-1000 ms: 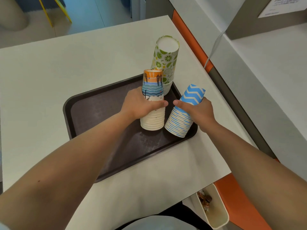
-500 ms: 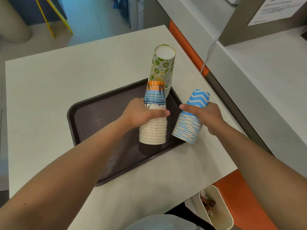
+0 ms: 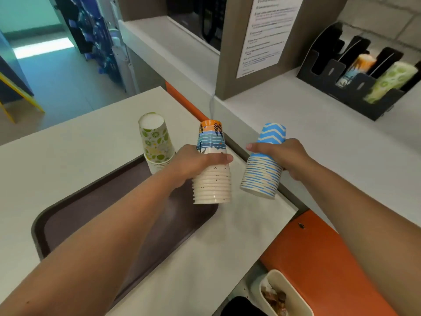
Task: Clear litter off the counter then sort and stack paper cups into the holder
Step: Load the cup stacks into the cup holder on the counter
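White counter (image 3: 91, 142) bears brown tray (image 3: 95, 208); holder (image 3: 350, 92) behind.

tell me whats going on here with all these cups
A person is holding two upside-down stacks of paper cups in the air: the left hand grips the beach-print stack, the right hand the blue zigzag stack. A lime-print stack stands on the brown tray. The black holder on the counter beyond already has beach and lime cups.

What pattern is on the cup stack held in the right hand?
Blue and white zigzag stripes on the cup stack, seen in the head view.
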Demonstrator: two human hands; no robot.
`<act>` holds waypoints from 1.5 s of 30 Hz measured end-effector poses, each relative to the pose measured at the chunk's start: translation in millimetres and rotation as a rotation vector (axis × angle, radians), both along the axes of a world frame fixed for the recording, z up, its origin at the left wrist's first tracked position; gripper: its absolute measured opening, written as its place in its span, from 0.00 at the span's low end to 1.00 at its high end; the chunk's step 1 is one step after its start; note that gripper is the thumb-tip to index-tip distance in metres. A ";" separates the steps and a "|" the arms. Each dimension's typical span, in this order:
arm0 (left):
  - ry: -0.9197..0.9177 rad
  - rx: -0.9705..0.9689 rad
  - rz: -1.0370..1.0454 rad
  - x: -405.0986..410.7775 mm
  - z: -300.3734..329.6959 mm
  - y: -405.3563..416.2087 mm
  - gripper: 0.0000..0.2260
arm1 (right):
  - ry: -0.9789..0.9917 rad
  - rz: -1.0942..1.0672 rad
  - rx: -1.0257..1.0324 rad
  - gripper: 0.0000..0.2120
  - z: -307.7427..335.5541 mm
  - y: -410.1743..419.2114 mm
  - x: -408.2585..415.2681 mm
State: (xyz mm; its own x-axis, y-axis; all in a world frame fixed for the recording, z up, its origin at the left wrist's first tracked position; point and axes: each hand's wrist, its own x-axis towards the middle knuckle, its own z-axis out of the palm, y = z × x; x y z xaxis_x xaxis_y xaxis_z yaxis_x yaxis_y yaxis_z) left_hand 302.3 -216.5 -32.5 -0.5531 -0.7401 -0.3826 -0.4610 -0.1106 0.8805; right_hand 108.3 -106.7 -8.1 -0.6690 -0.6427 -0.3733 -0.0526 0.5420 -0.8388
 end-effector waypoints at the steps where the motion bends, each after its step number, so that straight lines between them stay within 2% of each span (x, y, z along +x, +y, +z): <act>1: -0.003 -0.010 -0.014 -13.5 5.7 -0.1 0.18 | 0.004 -0.018 0.000 0.27 5.8 2.5 -12.8; 8: 0.019 0.023 -0.086 -116.8 35.2 -14.6 0.20 | 0.028 -0.085 0.004 0.25 49.5 1.3 -115.2; 13: 0.026 0.042 -0.093 -199.3 49.4 -25.6 0.20 | 0.072 -0.106 -0.021 0.28 79.4 -16.5 -205.9; 16: 0.039 0.052 -0.103 -247.5 57.8 -33.9 0.20 | 0.101 -0.109 -0.050 0.34 97.8 -30.1 -254.0; 20: 0.044 0.051 -0.123 -302.2 66.2 -50.8 0.21 | 0.137 -0.124 -0.081 0.28 124.7 -54.0 -311.0; 24: 0.054 0.058 -0.126 -343.9 73.6 -69.2 0.20 | 0.178 -0.168 -0.088 0.33 149.8 -90.3 -364.8; 28: 0.041 0.068 -0.116 -371.9 74.0 -88.4 0.19 | 0.214 -0.226 -0.181 0.36 168.1 -133.4 -408.7; 32: 0.026 0.073 -0.114 -390.5 67.2 -105.1 0.20 | 0.215 -0.286 -0.262 0.33 167.6 -167.4 -440.3; 38: 0.012 0.102 -0.118 -407.5 57.9 -114.6 0.16 | 0.410 -0.324 -0.272 0.28 137.8 -196.1 -467.3; 39: 0.008 0.107 -0.120 -409.3 56.2 -114.8 0.16 | 0.431 -0.320 -0.260 0.29 131.8 -198.1 -468.0; 42: -0.001 0.108 -0.126 -414.6 51.1 -115.5 0.20 | 0.538 -0.313 -0.225 0.43 112.1 -199.5 -467.4; 45: 0.001 0.107 -0.128 -418.7 47.2 -115.6 0.21 | 0.592 -0.246 -0.222 0.45 96.0 -196.0 -462.1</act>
